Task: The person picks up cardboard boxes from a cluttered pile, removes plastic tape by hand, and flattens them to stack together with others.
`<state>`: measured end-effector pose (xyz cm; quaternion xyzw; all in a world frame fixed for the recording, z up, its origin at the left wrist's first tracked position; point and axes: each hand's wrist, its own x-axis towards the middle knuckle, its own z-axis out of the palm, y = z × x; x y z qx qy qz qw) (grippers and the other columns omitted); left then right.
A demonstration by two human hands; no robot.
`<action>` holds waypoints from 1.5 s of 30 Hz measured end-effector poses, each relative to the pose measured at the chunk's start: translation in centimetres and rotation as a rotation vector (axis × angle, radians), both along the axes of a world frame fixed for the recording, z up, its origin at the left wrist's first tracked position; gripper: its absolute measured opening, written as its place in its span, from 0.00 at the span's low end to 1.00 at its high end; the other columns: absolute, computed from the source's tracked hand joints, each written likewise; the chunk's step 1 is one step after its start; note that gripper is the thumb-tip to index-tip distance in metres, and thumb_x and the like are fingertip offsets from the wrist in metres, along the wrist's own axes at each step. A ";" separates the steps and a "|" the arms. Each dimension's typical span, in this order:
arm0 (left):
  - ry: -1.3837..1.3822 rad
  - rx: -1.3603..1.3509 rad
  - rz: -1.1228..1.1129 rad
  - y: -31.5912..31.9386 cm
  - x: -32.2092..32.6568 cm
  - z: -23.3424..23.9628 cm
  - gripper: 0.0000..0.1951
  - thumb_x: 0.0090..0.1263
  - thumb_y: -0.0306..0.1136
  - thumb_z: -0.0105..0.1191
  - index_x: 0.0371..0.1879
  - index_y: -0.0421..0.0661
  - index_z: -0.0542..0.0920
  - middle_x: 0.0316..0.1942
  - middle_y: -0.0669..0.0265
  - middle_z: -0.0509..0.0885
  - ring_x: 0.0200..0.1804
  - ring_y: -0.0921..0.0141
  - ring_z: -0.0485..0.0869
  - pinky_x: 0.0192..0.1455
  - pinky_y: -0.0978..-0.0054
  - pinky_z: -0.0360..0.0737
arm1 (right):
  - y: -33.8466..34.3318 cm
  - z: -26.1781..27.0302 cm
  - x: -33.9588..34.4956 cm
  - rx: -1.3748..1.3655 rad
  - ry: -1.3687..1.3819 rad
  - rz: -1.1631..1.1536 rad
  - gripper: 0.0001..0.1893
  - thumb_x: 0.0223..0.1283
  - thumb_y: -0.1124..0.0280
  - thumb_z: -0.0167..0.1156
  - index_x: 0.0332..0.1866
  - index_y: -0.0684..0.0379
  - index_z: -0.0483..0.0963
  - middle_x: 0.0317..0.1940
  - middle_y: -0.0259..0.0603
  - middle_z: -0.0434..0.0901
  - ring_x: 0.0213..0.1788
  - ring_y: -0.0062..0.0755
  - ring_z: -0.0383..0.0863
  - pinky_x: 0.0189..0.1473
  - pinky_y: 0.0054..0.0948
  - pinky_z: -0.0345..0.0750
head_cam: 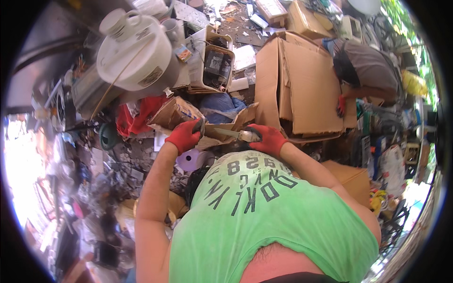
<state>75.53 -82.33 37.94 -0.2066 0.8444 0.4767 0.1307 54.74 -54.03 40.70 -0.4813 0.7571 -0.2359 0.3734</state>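
My right hand, in a red work glove with a dark palm, grips a knife by its pale handle. The blade points left across the near side of an open cardboard box. At this box's left near edge, my left hand, gloved alike, has its fingers closed on the cardboard; the exact grip is partly hidden. Inside the box lies a blue bundle, perhaps cloth or plastic. Red fabric sits left of the box.
A large white plastic jug stands at upper left, beside a bin holding dark electronic parts. Tall folded cardboard rises on the right, where another person bends, one red-gloved hand near it. Mixed scrap covers the ground at left.
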 end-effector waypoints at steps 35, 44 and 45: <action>-0.036 0.042 -0.177 9.2 -16.7 12.5 0.50 0.53 0.47 0.78 0.74 0.44 0.64 0.61 0.47 0.81 0.66 0.58 0.80 0.69 0.65 0.75 | 5.4 -2.2 -9.6 -0.642 -0.621 -0.361 0.31 0.48 0.77 0.77 0.60 0.58 0.73 0.56 0.39 0.80 0.60 0.26 0.78 0.64 0.30 0.75; -0.107 -0.135 -0.173 14.6 -17.2 3.9 0.33 0.62 0.39 0.67 0.66 0.40 0.75 0.59 0.48 0.84 0.60 0.60 0.85 0.64 0.65 0.79 | 5.7 10.7 -13.5 -1.100 -0.317 -0.515 0.25 0.58 0.80 0.71 0.60 0.56 0.71 0.48 0.32 0.78 0.49 0.22 0.78 0.50 0.26 0.79; -0.005 -0.095 -0.143 14.2 -17.2 3.8 0.34 0.61 0.40 0.67 0.67 0.40 0.74 0.59 0.48 0.84 0.60 0.60 0.85 0.64 0.65 0.79 | 7.0 11.8 -15.0 -1.060 -0.365 -0.565 0.25 0.59 0.80 0.70 0.60 0.57 0.71 0.47 0.32 0.78 0.47 0.21 0.79 0.47 0.25 0.79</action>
